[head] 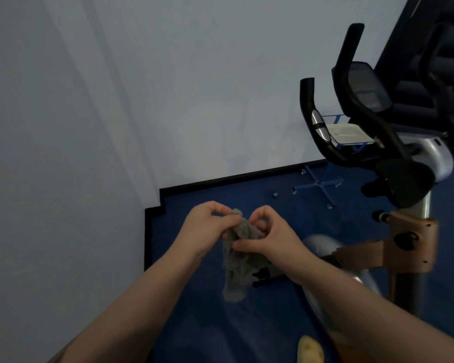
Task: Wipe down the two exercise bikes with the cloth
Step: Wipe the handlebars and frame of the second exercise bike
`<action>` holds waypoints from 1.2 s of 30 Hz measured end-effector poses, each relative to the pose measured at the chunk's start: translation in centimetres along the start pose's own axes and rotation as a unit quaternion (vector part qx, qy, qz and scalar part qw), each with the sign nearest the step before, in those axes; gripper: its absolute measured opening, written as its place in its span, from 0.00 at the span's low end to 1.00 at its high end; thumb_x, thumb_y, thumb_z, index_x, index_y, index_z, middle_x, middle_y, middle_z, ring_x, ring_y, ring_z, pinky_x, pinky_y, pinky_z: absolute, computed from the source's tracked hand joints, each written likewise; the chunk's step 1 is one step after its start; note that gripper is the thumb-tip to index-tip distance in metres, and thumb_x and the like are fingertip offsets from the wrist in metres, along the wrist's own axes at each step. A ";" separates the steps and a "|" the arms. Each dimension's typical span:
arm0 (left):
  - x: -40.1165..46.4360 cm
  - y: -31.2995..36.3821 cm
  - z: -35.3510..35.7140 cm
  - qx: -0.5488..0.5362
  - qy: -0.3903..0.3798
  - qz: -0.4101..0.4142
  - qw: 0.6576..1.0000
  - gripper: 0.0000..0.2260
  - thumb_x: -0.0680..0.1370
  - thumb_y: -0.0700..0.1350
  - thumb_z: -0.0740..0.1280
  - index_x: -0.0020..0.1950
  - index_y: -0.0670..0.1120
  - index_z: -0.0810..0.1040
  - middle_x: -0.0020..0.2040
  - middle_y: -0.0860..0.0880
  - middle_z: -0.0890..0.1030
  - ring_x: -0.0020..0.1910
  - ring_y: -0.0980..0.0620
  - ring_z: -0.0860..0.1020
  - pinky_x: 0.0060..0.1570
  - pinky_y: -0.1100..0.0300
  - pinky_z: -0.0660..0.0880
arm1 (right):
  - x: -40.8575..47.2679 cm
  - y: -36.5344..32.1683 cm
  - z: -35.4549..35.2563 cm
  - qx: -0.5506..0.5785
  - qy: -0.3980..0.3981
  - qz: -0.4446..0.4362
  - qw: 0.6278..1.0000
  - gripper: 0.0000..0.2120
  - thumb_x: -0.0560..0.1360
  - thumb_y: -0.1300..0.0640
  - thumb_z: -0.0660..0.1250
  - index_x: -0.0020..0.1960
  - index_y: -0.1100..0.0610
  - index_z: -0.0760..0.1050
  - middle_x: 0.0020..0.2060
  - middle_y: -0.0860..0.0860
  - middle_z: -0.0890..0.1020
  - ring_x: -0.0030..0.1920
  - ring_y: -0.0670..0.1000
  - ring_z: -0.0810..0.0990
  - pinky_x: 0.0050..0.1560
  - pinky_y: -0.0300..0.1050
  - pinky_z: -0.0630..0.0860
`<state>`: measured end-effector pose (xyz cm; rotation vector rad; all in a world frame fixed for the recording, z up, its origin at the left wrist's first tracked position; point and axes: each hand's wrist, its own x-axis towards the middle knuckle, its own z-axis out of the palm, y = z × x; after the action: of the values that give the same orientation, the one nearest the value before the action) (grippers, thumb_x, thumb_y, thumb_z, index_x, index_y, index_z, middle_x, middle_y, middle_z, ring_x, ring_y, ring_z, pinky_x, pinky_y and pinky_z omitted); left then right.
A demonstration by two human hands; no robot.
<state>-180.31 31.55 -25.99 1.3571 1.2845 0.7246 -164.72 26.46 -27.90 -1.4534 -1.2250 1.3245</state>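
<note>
Cloth [236, 260] between both hands' fingers [230, 221]

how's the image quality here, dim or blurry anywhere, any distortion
Head view: dim overall, with a bluish cast; the cloth held by the left hand and right hand reads soft, its weave lost; the bike at the right is dark, its console barely legible; the wide lens bends the wall edges and baseboard.
</note>
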 end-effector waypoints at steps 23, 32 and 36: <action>-0.3 -6.7 0.0 -0.121 -0.288 -0.098 0.945 0.19 0.76 0.51 0.71 0.64 0.45 0.78 0.60 0.44 0.82 0.61 0.45 0.80 0.62 0.46 0.75 | 1.3 -5.0 -5.3 -0.234 0.084 -0.142 0.958 0.15 0.75 0.68 0.61 0.51 0.48 0.70 0.47 0.44 0.80 0.48 0.47 0.80 0.46 0.46 0.78; 0.1 -5.8 -1.7 -0.423 -0.256 -0.139 0.858 0.24 0.79 0.56 0.62 0.64 0.38 0.77 0.63 0.34 0.78 0.56 0.39 0.80 0.50 0.48 0.80 | -5.1 -0.7 -1.1 -0.471 -0.092 -0.310 0.820 0.20 0.71 0.61 0.64 0.62 0.48 0.72 0.51 0.46 0.78 0.51 0.46 0.76 0.49 0.41 0.73; 0.0 -5.2 -1.2 -0.257 -0.177 -0.091 0.946 0.22 0.71 0.40 0.72 0.64 0.42 0.76 0.58 0.39 0.82 0.54 0.45 0.82 0.47 0.56 0.81 | -5.7 0.6 -1.4 -0.369 -0.135 -0.279 0.876 0.21 0.71 0.57 0.65 0.63 0.46 0.72 0.52 0.41 0.79 0.52 0.43 0.77 0.51 0.43 0.74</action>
<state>-182.95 31.10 -30.60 0.8768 0.8409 0.5989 -163.14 20.86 -27.10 -1.2331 -2.3019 0.6811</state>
